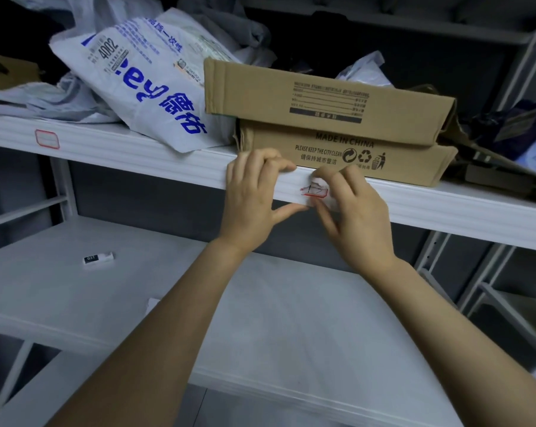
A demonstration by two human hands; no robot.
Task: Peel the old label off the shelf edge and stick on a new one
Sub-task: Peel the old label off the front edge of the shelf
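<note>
A white label with a red border sits on the front edge of the upper white shelf, partly lifted and crumpled at its top. My right hand pinches the loose top of the label between thumb and fingers. My left hand grips the shelf edge just left of the label, fingers curled over the top and thumb pressed under the lip. A second red-bordered label is stuck flat on the same edge far to the left.
Two flattened cardboard boxes lie on the upper shelf right behind my hands. A white printed plastic bag lies left of them. A small white tag lies on the lower shelf.
</note>
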